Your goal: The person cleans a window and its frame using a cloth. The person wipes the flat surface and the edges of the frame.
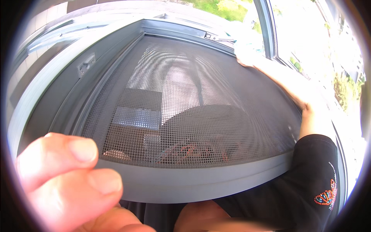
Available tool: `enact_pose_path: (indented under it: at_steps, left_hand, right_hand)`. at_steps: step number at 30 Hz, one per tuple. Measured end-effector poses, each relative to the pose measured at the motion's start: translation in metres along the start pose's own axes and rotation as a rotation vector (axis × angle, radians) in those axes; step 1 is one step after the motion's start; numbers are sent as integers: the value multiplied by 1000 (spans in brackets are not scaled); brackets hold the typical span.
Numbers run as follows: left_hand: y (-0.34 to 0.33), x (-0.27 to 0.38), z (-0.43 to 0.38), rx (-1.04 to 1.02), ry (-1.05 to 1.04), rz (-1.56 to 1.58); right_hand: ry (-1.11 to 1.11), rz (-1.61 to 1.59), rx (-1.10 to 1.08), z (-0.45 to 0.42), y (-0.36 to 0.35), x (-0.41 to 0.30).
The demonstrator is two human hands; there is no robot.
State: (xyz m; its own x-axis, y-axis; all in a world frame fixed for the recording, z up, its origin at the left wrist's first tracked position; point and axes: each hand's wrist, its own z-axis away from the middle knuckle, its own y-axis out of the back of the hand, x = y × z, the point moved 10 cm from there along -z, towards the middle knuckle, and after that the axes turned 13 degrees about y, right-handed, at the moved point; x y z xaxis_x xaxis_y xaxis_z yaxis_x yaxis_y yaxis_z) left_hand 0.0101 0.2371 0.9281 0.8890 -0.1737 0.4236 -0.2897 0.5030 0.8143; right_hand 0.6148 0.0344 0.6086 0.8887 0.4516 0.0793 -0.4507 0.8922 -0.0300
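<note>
A framed dark mesh screen [185, 121] in a grey metal window sash [197, 182] spans the view before me. My left hand [69, 179] looms close to the camera at the lower left, its fingers curled in front of the frame's corner. Whether anything sits inside those fingers is hidden. Along the right side of the sash my right arm reaches away. My right hand [244, 53] is at the sash's far right edge, near a metal stay arm [220, 37]. Glare washes it out, and a pale bluish patch beside it is too bright to identify.
A metal latch fitting [86, 64] is set in the left side of the sash. An upright grey window post [265, 29] rises at the upper right. Bright outdoors with greenery [223, 7] lies beyond. My beaded black sleeve [314, 165] lies along the right side.
</note>
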Motion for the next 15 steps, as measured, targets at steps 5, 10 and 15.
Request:
enact_pose_path:
  at_steps: [5,10,15]
  left_hand:
    - [2,3,6,101,-145,-2]
    - [2,2,6,135,-120,38]
    - [2,-2,5,232,2,171]
  right_hand:
    - [261,-17,202,-78,135,-129]
    - [552,-159,398,-133,283,-302]
    - [969,-269,662,-119,435,-469]
